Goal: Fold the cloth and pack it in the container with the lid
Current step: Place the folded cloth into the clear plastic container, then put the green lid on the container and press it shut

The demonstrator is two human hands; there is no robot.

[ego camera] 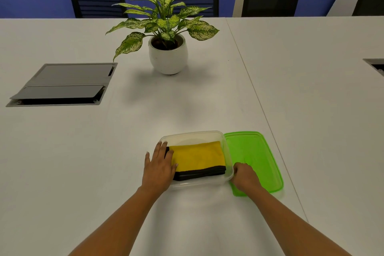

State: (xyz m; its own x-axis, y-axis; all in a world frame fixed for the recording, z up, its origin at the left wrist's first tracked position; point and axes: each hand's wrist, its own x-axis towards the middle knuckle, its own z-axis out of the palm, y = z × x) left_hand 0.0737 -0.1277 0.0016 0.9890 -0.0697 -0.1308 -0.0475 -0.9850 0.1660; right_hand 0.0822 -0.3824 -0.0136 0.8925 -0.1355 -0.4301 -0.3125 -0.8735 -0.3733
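White table [83, 151] is seen under a clear container [193, 135], in which the folded yellow cloth [197, 157] with black edging is laid, while the green lid [255, 156] is set flat just beside it on the right. The left hand [159, 167] is spread flat, fingers extended, over the cloth's left end and the container's rim. The right hand [245, 175] is curled on the lid's near left edge, beside the container's corner; whether the lid is gripped cannot be told.
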